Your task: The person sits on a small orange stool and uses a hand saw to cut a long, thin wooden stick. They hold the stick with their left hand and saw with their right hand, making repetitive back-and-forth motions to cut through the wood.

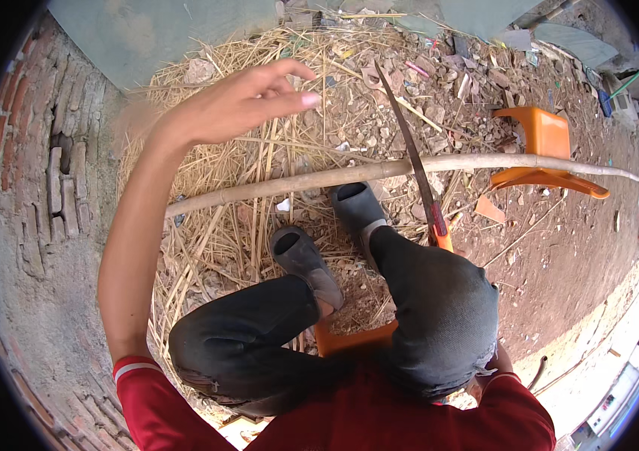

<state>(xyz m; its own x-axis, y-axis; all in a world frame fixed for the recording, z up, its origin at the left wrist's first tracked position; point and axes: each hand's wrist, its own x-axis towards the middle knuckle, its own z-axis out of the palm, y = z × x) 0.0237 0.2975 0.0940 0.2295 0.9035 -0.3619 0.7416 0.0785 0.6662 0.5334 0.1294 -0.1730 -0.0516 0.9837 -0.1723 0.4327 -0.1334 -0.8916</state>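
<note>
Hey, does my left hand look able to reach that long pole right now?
Probably yes: the left hand looks empty, and nothing visible blocks its way to the pole.

The dirt ground (560,248) was lit by soft daylight and bleached by glare toward four o'clock; the brick wall (37,180) at nine o'clock was curved by fisheye distortion.
</note>
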